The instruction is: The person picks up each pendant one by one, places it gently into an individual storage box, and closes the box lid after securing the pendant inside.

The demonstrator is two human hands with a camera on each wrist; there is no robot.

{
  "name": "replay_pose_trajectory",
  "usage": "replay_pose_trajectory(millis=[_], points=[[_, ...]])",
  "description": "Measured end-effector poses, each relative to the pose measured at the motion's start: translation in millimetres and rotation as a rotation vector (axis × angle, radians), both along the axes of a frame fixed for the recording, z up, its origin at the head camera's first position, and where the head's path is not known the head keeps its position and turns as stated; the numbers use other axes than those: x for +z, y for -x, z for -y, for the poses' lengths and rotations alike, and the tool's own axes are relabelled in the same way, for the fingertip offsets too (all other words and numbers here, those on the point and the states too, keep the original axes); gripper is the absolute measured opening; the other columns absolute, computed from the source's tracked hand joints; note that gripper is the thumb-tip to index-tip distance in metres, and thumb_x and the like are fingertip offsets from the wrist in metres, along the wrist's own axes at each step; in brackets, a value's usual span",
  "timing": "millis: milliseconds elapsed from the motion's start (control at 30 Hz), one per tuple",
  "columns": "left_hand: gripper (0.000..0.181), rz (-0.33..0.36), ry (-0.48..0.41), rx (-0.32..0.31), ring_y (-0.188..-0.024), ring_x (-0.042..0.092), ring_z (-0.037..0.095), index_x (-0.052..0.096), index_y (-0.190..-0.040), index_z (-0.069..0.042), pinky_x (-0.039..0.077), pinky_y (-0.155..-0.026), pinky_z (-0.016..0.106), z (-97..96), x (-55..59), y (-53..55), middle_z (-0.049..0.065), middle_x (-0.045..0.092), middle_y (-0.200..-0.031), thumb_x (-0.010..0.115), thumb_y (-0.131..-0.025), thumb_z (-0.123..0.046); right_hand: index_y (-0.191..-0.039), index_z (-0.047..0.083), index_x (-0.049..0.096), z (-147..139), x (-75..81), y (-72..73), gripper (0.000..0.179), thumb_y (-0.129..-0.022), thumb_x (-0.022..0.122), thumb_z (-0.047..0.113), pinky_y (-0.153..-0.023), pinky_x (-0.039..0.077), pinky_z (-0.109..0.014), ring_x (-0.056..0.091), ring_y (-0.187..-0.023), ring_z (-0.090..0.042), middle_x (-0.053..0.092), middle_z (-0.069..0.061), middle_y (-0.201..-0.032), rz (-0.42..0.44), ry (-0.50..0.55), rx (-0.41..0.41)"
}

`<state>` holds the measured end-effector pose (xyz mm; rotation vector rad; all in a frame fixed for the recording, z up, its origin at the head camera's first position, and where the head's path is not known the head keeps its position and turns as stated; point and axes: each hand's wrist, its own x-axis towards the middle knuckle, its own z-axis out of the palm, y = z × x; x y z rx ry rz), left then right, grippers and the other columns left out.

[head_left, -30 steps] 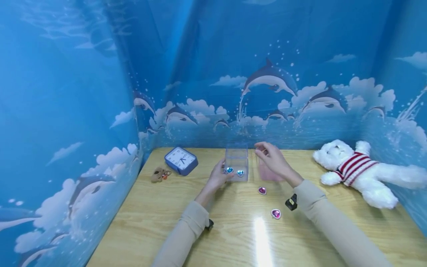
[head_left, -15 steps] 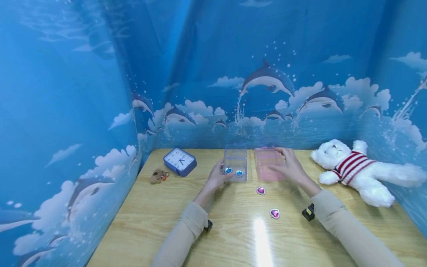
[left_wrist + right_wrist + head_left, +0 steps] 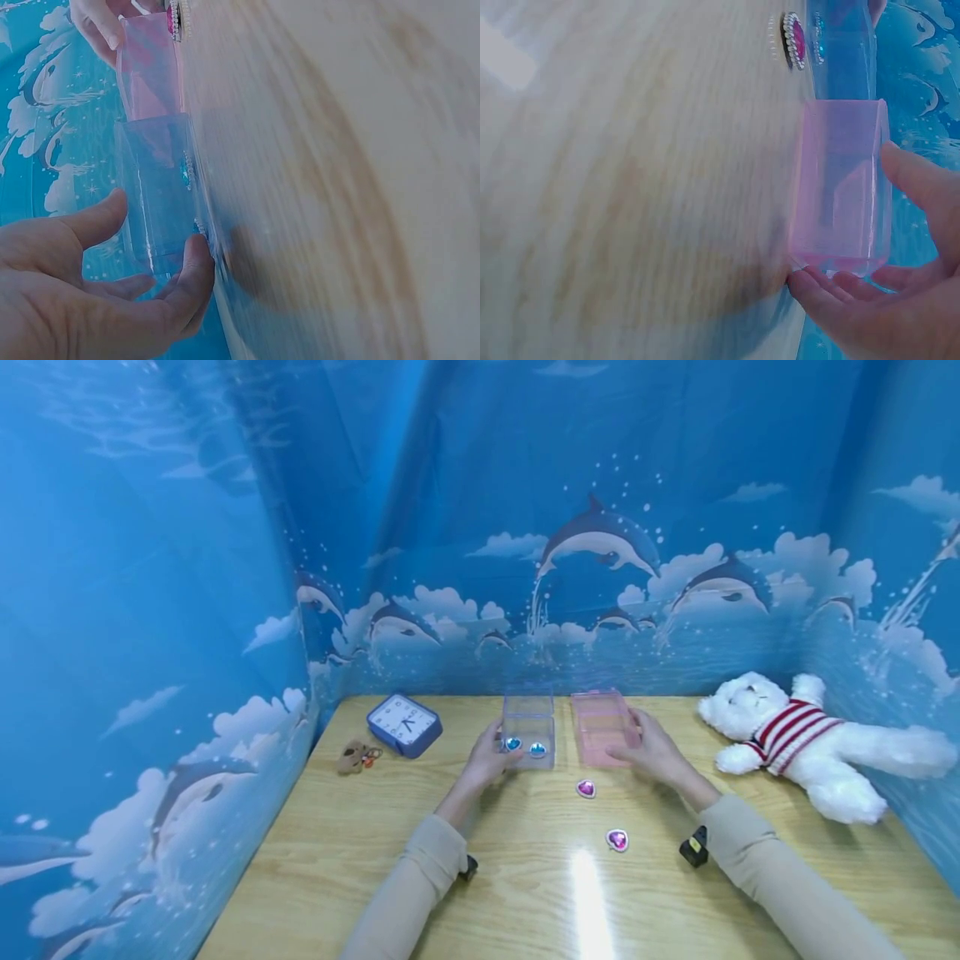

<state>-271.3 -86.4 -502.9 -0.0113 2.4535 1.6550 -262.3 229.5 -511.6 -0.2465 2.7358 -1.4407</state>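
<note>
Pink, see-through plastic is catching the light here, and the right hand (image 3: 663, 756) is gripping that pink box (image 3: 600, 727), its digits curling round the outer end. Across the gap, the left hand (image 3: 487, 764) is holding the clear box (image 3: 538, 732), fingers bending round its left end, one tip sitting close to the left blue gem (image 3: 513, 743). Both boxes are standing near each other, not touching, towards the back of the wooden table (image 3: 337, 852). That left blue gem and the right blue gem (image 3: 537, 750) are showing through the clear plastic, apparently inside, towards the front. Now the loose ones: the farther pink gem (image 3: 587, 789) is lying just in front of the pink box, while the nearer pink gem (image 3: 617, 840) is lying closer to the person.

Steadying the two boxes is looking like the step in hand, with both hands bracing them from the outside. Any move on a pink gem would be calling for one hand to be letting go, then pinching a small heart by its beaded rim. Whether the lids are standing raised is staying hard to judge.
</note>
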Motion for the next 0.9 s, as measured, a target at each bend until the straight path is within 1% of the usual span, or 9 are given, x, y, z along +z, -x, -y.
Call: replay_pose_trajectory(millis=[100,267,400,500,567,633,733,800,900], points=[[0.078,-0.010,0.000,-0.004,-0.143,0.050,0.045,0.033,-0.165,-0.012,0.045,-0.121,0.059,0.0,-0.1,-0.3,0.025,0.050,-0.157,0.072,-0.098,-0.009,-0.163,-0.010,0.014,0.4,-0.9,-3.0,0.095,-0.099,0.073,0.028,-0.120,0.035,-0.073,0.034,-0.147,-0.061,0.029,-0.042,-0.162,0.029,-0.030,-0.026],[0.078,-0.029,0.004,-0.017,-0.142,0.051,0.046,0.032,-0.165,-0.010,0.042,-0.122,0.061,-0.1,-0.3,-0.5,0.026,0.052,-0.155,0.072,-0.098,-0.009,-0.165,-0.007,0.015,2.1,-1.5,-9.6,0.092,-0.102,0.070,0.031,-0.121,0.036,-0.071,0.035,-0.147,-0.059,0.031,-0.041,-0.162,0.028,-0.052,-0.054],[0.081,-0.034,0.050,0.007,-0.147,0.045,0.046,0.030,-0.165,-0.010,0.037,-0.125,0.064,0.6,1.9,-3.5,0.026,0.045,-0.160,0.074,-0.097,-0.015,-0.163,-0.010,0.017,3.0,-1.5,-13.4,0.088,-0.103,0.067,0.030,-0.121,0.036,-0.071,0.036,-0.147,-0.060,0.031,-0.042,-0.161,0.016,-0.076,-0.074],[0.081,-0.126,0.133,0.042,-0.148,0.043,0.043,0.033,-0.164,-0.011,0.038,-0.125,0.061,-1.3,8.5,-7.4,0.023,0.043,-0.161,0.075,-0.095,-0.019,-0.162,-0.012,0.018,3.3,-0.4,-15.5,0.086,-0.104,0.067,0.029,-0.120,0.037,-0.070,0.038,-0.145,-0.061,0.033,-0.044,-0.159,0.002,-0.089,-0.087],[0.076,-0.229,0.184,0.061,-0.144,0.047,0.038,0.039,-0.161,-0.013,0.044,-0.122,0.057,-5.1,15.4,-10.4,0.019,0.047,-0.156,0.075,-0.095,-0.019,-0.161,-0.013,0.020,3.4,0.6,-16.9,0.084,-0.104,0.066,0.027,-0.119,0.038,-0.070,0.040,-0.143,-0.061,0.035,-0.045,-0.157,-0.011,-0.094,-0.092],[0.066,-0.357,0.214,0.055,-0.135,0.052,0.035,0.047,-0.154,-0.012,0.051,-0.115,0.052,-11.0,22.3,-13.1,0.017,0.053,-0.148,0.073,-0.094,-0.014,-0.160,-0.014,0.021,3.2,1.2,-17.9,0.082,-0.104,0.066,0.026,-0.118,0.040,-0.070,0.043,-0.141,-0.061,0.037,-0.046,-0.155,-0.022,-0.100,-0.094],[0.049,-0.501,0.251,-0.010,-0.122,0.060,0.032,0.059,-0.141,-0.010,0.057,-0.104,0.043,-22.4,30.1,-18.9,0.015,0.061,-0.133,0.072,-0.094,-0.009,-0.160,-0.014,0.021,3.1,1.2,-19.1,0.081,-0.105,0.066,0.025,-0.115,0.044,-0.069,0.049,-0.135,-0.061,0.039,-0.046,-0.153,-0.031,-0.112,-0.097],[0.039,-0.566,0.273,-0.090,-0.114,0.064,0.030,0.064,-0.133,-0.008,0.059,-0.097,0.036,-30.8,31.8,-22.3,0.014,0.066,-0.124,0.071,-0.095,-0.006,-0.160,-0.013,0.022,3.1,0.4,-19.3,0.079,-0.104,0.066,0.023,-0.111,0.048,-0.068,0.054,-0.130,-0.059,0.041,-0.046,-0.152,-0.038,-0.120,-0.099],[0.033,-0.579,0.282,-0.243,-0.102,0.069,0.022,0.067,-0.129,-0.006,0.060,-0.090,0.023,-43.1,30.2,-26.6,0.012,0.070,-0.114,0.071,-0.097,-0.005,-0.160,-0.013,0.025,3.7,-0.4,-19.9,0.077,-0.104,0.066,0.021,-0.105,0.053,-0.065,0.060,-0.122,-0.055,0.045,-0.045,-0.149,-0.054,-0.129,-0.100]])
